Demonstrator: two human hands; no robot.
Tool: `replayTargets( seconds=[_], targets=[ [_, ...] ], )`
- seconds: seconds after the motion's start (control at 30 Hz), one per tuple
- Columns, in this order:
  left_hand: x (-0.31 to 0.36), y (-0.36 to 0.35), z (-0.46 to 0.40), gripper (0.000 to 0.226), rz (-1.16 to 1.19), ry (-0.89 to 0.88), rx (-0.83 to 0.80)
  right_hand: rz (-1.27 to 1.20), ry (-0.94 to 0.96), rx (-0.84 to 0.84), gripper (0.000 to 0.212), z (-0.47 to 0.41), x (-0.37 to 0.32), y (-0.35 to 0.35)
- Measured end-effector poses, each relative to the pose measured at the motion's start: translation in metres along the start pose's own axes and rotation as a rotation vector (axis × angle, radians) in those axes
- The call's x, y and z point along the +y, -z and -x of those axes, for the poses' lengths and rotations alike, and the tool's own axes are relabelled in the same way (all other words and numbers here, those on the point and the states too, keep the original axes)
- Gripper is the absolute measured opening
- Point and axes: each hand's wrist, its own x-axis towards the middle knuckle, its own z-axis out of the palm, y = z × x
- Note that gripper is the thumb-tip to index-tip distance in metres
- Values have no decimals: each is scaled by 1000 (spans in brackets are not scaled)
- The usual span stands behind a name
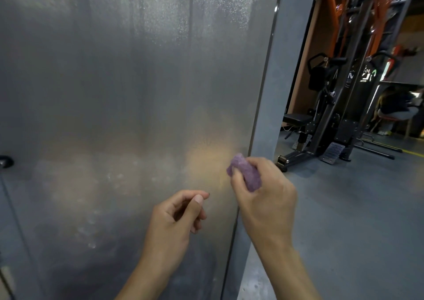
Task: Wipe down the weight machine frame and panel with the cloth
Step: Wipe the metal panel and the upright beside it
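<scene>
The cloth (245,172) is a small purple wad, bunched up in the right hand (263,194), whose fingers (238,180) curl round it and grip it, with one end of the wad poking out above them. It sits low against the right edge of the panel (128,88), right where the panel meets the frame (273,74); whether the cloth presses on the surface or hovers just off it cannot be told.

The panel is a tall, grey, frosted sheet that fills most of the view, with pale streaks near its top and faint droplet marks lower down, to the left of the cloth. The frame is a grey upright post running along the panel's right edge.

The left hand (176,221) hangs just below and to the left of the cloth, in front of the panel, its fingers loosely curled with the thumb near the forefinger, holding nothing.

At the panel's far left edge a dark knob (5,162) shows. Beyond the frame, to the right, a grey floor (355,219) stretches away to a black exercise machine (330,106) with orange bars above it.
</scene>
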Motion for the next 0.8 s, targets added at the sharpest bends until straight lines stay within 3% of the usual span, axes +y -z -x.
replayTargets(
  seconds=[0.23,0.4,0.57,0.8],
  targets=[
    [-4,-2,4,22,-16,22,-17,-66,-73,-59,6,5,11,-1],
    [-5,3,1,23,0,24,-1,-181,-181,27,5,-9,23,20],
    [-5,1,1,29,-4,14,-19,-118,-42,-115,13,-17,14,11],
    [-6,0,-1,26,11,9,-2,-52,-133,-212,28,-24,9,17]
  ],
)
